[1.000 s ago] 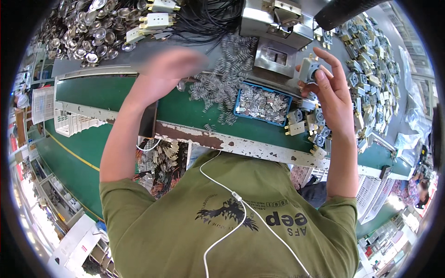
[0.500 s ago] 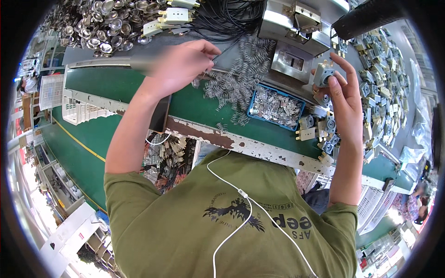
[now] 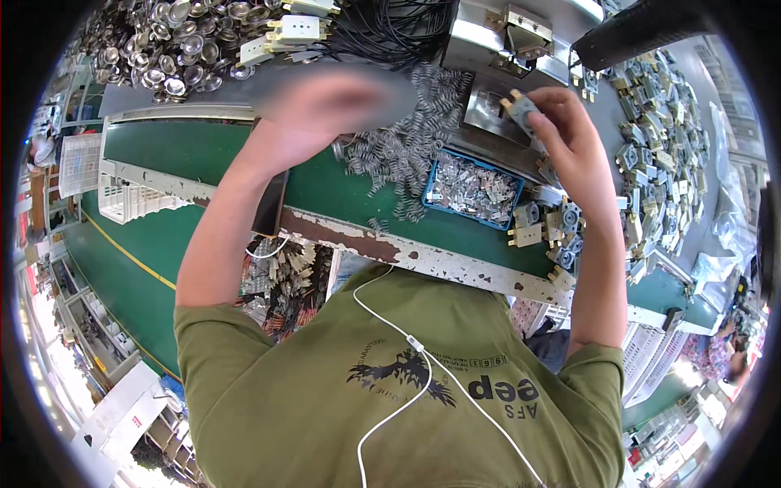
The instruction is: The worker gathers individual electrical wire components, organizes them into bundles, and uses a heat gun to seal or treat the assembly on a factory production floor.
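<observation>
My right hand pinches a small grey and white plug-like part with brass terminals, beside the slotted metal plate of a metal fixture. Its brass end points away to the upper left. My left hand hovers near the left edge of a heap of small coil springs. A blur covers its fingers, so what they hold, if anything, is hidden. Below the fixture, a blue tray contains many small metal pieces.
Shiny metal cups are heaped at the far left, with white parts and black cables alongside. Similar grey and white parts pile up on the right. A thick black tube juts in above. The bench's chipped edge crosses before me.
My right hand has moved left with the plug-like part, bringing it close to the slotted plate and tilting it. My left hand has shifted slightly right and is now blurred over its fingers.
</observation>
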`<act>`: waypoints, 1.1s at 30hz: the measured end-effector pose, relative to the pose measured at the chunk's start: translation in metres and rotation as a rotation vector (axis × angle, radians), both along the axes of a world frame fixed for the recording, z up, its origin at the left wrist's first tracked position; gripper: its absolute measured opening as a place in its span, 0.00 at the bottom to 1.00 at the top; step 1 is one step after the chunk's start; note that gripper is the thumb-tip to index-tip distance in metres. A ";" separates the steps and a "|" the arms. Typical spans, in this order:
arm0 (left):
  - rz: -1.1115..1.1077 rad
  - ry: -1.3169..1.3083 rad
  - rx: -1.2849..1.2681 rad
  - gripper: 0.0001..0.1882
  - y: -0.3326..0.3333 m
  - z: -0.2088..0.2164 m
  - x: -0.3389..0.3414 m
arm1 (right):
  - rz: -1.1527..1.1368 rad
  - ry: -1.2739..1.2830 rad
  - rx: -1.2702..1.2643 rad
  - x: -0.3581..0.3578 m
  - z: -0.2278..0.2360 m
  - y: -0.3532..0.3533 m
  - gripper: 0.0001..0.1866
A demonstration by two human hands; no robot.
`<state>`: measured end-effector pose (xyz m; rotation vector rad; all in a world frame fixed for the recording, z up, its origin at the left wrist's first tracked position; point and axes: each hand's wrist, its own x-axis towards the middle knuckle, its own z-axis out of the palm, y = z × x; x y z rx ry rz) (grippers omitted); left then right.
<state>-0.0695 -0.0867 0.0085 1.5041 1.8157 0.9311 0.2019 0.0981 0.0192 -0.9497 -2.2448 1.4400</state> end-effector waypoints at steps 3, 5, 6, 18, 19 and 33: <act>0.040 -0.062 -0.078 0.10 -0.001 -0.002 0.002 | 0.062 -0.110 0.263 -0.014 0.006 -0.001 0.11; 0.052 -0.099 -0.066 0.10 -0.004 -0.004 0.002 | 0.076 -0.165 0.397 -0.014 0.011 -0.007 0.13; 0.052 -0.104 -0.062 0.10 -0.003 -0.004 0.002 | 0.116 -0.091 0.629 -0.011 0.005 -0.005 0.14; 0.140 -0.198 -0.094 0.12 -0.005 -0.006 -0.007 | 0.221 -0.100 0.770 0.003 0.002 -0.004 0.16; 0.145 -0.196 -0.096 0.12 -0.005 -0.006 -0.007 | 0.224 -0.095 0.767 0.002 0.004 -0.003 0.16; -0.025 0.041 0.042 0.13 -0.006 -0.009 -0.005 | 0.264 -0.163 0.757 0.001 0.011 -0.007 0.18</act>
